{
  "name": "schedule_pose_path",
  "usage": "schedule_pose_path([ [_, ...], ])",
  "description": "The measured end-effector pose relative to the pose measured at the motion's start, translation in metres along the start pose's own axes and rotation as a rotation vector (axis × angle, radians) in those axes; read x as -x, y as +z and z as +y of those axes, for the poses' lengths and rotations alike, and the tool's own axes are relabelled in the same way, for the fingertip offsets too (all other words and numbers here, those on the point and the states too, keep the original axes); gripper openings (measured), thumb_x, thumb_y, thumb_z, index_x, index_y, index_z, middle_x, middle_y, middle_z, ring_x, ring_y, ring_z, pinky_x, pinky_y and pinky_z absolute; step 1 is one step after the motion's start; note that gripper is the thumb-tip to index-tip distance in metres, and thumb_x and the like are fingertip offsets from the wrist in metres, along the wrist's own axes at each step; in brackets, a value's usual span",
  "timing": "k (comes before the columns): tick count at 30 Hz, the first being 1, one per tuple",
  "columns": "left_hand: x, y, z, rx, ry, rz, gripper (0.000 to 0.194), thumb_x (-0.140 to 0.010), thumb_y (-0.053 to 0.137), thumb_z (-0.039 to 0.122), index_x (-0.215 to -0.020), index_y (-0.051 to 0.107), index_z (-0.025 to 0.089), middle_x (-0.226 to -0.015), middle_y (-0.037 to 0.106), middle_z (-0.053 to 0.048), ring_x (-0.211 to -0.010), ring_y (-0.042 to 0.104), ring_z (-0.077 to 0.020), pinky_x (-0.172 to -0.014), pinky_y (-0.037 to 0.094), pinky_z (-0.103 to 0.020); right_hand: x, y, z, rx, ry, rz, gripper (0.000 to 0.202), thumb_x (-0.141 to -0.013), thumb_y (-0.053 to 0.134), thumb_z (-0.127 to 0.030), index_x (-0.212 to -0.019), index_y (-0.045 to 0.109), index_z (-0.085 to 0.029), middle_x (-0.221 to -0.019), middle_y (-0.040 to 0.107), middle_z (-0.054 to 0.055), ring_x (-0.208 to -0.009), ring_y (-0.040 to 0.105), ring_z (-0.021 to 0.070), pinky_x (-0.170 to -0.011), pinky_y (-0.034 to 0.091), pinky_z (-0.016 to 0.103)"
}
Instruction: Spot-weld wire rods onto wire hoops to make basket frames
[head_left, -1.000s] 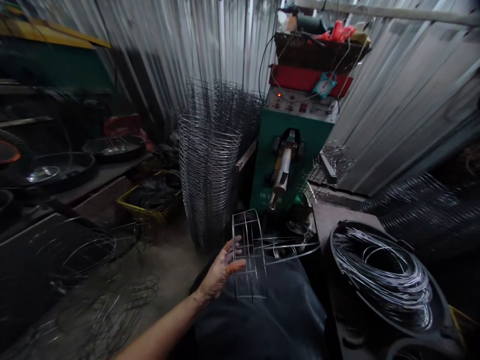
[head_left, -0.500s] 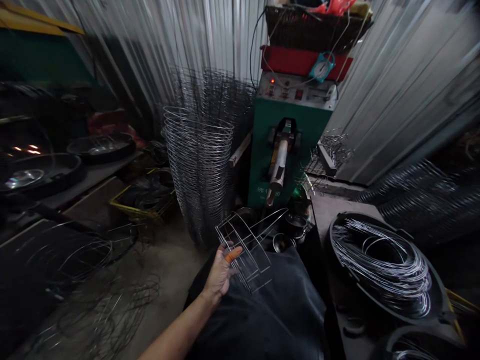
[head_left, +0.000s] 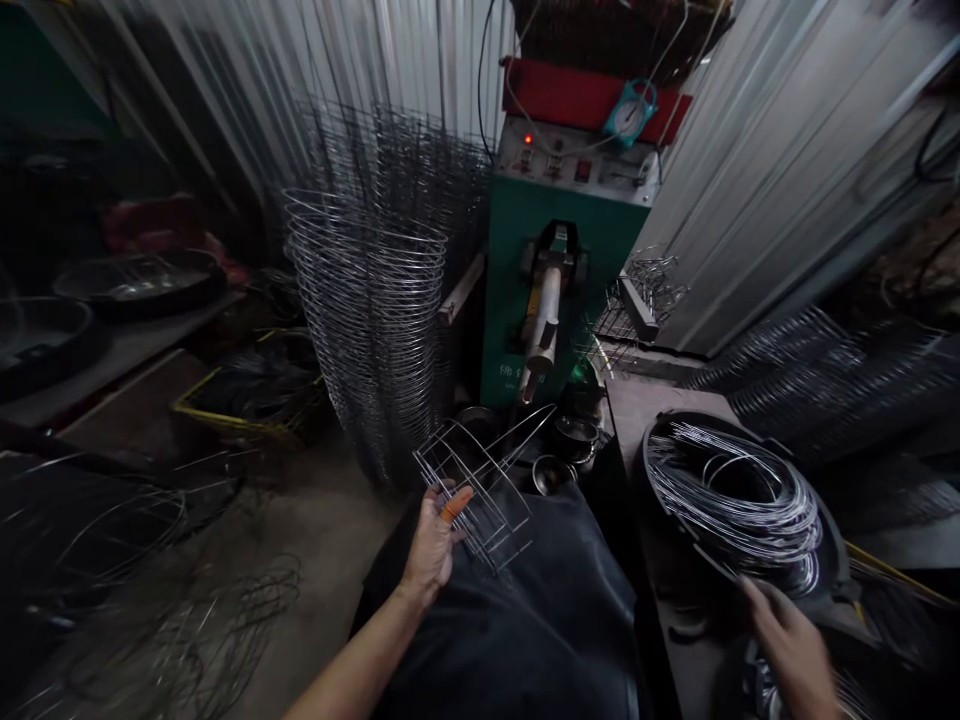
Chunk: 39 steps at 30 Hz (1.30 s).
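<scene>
My lap, under a dark apron (head_left: 525, 620), lies in front of the green machine (head_left: 506, 250), from which all places are given. Above the apron, my left hand (head_left: 435, 545), an orange cover on its thumb, grasps the wire frame (head_left: 486, 500) by its near left side; the frame is tilted, below and before the machine, with long wires reaching toward it. My right hand (head_left: 791, 640), blurred, is right of the machine and nearer me, at the near rim of a black tray (head_left: 651, 490); I cannot tell whether it grips anything. The tray, holding a loose coil (head_left: 799, 530) of bright wire, rests on a flat, dull bench (head_left: 630, 395) right of the machine.

Left of the machine and nearer me, tangled wire (head_left: 232, 610) litters the bare grey floor (head_left: 330, 530). Small metal bowls (head_left: 553, 474) sit below the machine's arm. A yellow crate (head_left: 214, 412) stands farther left; closer beside the machine rises a tall stack (head_left: 367, 320) of wire rings. On the machine's panel a red lamp (head_left: 528, 139) glows; a teal dial (head_left: 630, 112) hangs above, before a red box (head_left: 555, 95). Behind everything runs a ribbed metal wall (head_left: 750, 150), the room dim.
</scene>
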<state>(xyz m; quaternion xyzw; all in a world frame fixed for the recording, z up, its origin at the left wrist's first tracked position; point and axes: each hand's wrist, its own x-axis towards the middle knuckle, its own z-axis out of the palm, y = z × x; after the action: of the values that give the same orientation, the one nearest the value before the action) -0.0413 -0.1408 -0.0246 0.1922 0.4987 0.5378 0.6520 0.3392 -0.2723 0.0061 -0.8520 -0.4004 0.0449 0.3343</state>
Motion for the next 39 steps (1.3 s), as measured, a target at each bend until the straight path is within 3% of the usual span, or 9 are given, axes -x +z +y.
schedule_pose_path([
  [3,0.004,-0.003,-0.005,-0.001,0.029,-0.008,0.047,-0.060,0.071,0.041,-0.098,0.047,0.026,-0.101,0.053,-0.005,-0.103,0.049,-0.0229,-0.065,0.043,-0.027,-0.012,0.067,-0.070,-0.338,-0.016,-0.262,0.039,-0.072,0.053,-0.054,-0.077,0.065,-0.017,-0.074,0.065,0.006,-0.074,0.058,0.0220,-0.068,0.045,0.030],
  [6,0.009,-0.006,-0.010,-0.003,0.054,-0.001,0.047,-0.060,0.071,0.041,-0.098,0.048,0.026,-0.104,0.052,-0.005,-0.104,0.049,-0.0235,-0.068,0.044,-0.028,-0.018,0.136,-0.144,-0.613,-0.052,-0.386,0.039,-0.070,0.055,-0.054,-0.071,0.062,-0.016,-0.066,0.059,0.002,-0.066,0.052,0.0173,-0.061,0.040,0.026],
  [8,0.011,-0.009,-0.012,0.000,0.062,0.003,0.045,-0.061,0.070,0.041,-0.098,0.048,0.027,-0.104,0.051,-0.004,-0.102,0.049,-0.0219,-0.069,0.043,-0.028,-0.018,0.167,-0.176,-0.742,-0.047,-0.439,0.038,-0.068,0.058,-0.054,-0.068,0.059,-0.016,-0.061,0.054,0.000,-0.061,0.047,0.0145,-0.056,0.037,0.024],
  [10,0.011,-0.011,-0.014,0.004,0.069,0.001,0.042,-0.064,0.068,0.040,-0.098,0.048,0.027,-0.103,0.049,-0.002,-0.100,0.048,-0.0200,-0.070,0.043,-0.028,-0.015,0.184,-0.193,-0.835,-0.041,-0.499,0.037,-0.069,0.059,-0.053,-0.064,0.056,-0.017,-0.057,0.049,-0.002,-0.056,0.042,0.0120,-0.052,0.033,0.023],
  [13,0.008,-0.014,-0.015,0.012,0.079,-0.016,0.040,-0.065,0.068,0.037,-0.098,0.047,0.027,-0.099,0.048,-0.002,-0.098,0.048,-0.0187,-0.070,0.043,-0.028,-0.010,0.194,-0.200,-0.929,-0.038,-0.555,0.036,-0.071,0.058,-0.052,-0.063,0.053,-0.017,-0.056,0.045,-0.004,-0.053,0.037,0.0101,-0.050,0.030,0.022],
  [21,-0.001,-0.009,-0.021,0.011,0.056,-0.025,0.039,-0.066,0.067,0.037,-0.098,0.048,0.028,-0.098,0.047,0.000,-0.096,0.047,-0.0164,-0.069,0.043,-0.026,-0.006,0.197,-0.207,-1.060,0.078,-0.515,0.036,-0.070,0.060,-0.053,-0.063,0.049,-0.019,-0.054,0.041,-0.005,-0.049,0.035,0.0092,-0.047,0.029,0.022],
  [26,-0.004,-0.006,-0.018,-0.002,0.076,-0.002,0.040,-0.066,0.068,0.037,-0.099,0.048,0.027,-0.098,0.047,-0.001,-0.095,0.047,-0.0164,-0.070,0.043,-0.026,-0.010,0.198,-0.211,-1.070,0.069,-0.502,0.035,-0.070,0.061,-0.050,-0.061,0.049,-0.018,-0.054,0.042,-0.005,-0.050,0.036,0.0091,-0.049,0.029,0.022],
  [36,-0.013,-0.010,-0.022,0.034,0.099,-0.029,0.047,-0.061,0.070,0.042,-0.102,0.050,0.030,-0.119,0.043,-0.003,-0.106,0.047,-0.0217,-0.071,0.046,-0.029,-0.013,0.208,-0.223,-1.227,0.142,-0.513,0.031,-0.069,0.062,-0.047,-0.064,0.049,-0.019,-0.056,0.045,-0.005,-0.050,0.039,0.0083,-0.049,0.033,0.022],
  [39,-0.015,-0.008,-0.020,0.013,0.109,-0.011,0.046,-0.061,0.070,0.044,-0.100,0.051,0.029,-0.115,0.047,-0.003,-0.105,0.048,-0.0215,-0.070,0.046,-0.028,-0.015,0.213,-0.224,-1.225,0.134,-0.507,0.029,-0.070,0.061,-0.045,-0.064,0.050,-0.019,-0.057,0.045,-0.005,-0.050,0.040,0.0081,-0.048,0.034,0.022],
])
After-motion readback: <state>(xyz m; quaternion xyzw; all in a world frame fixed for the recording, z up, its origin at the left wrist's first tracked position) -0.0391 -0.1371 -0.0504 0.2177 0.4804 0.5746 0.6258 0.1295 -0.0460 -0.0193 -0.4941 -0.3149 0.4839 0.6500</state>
